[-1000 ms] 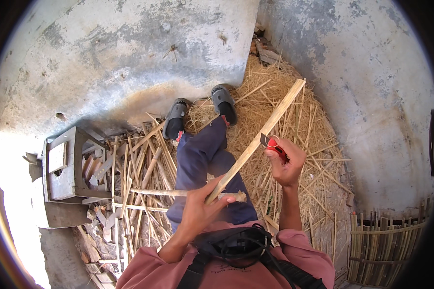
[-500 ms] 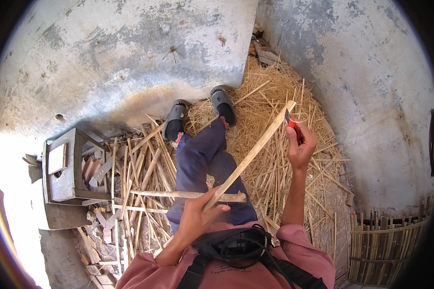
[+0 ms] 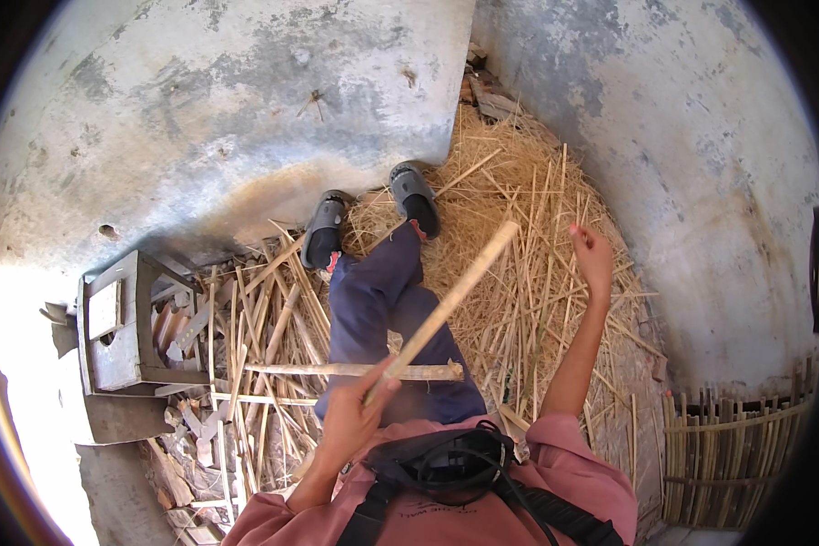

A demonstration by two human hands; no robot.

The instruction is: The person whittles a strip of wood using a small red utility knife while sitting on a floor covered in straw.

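My left hand (image 3: pixel 353 417) is closed around the lower end of a pale bamboo strip (image 3: pixel 450 308), which slants up and away to the right above my legs. Off to the right of the strip's far end, apart from it, my right hand (image 3: pixel 593 261) is raised with its fingers curled. The red-handled knife that showed in this hand in the earlier view is now almost wholly hidden by the fingers. A round wooden stick (image 3: pixel 346 369) lies crosswise over my thighs, beneath the strip.
Straw and thin bamboo shavings (image 3: pixel 500 173) cover the floor ahead and right. Left of my legs are longer split sticks (image 3: pixel 268 341) and a wooden frame box (image 3: pixel 123 323). Weathered walls (image 3: pixel 246 109) rise ahead and right; a slatted bamboo fence (image 3: pixel 728 464) stands lower right.
My right hand has moved off the strip's far end, out to the right, and its blade no longer shows. The strip has shifted slightly toward me and left, still in my left hand.
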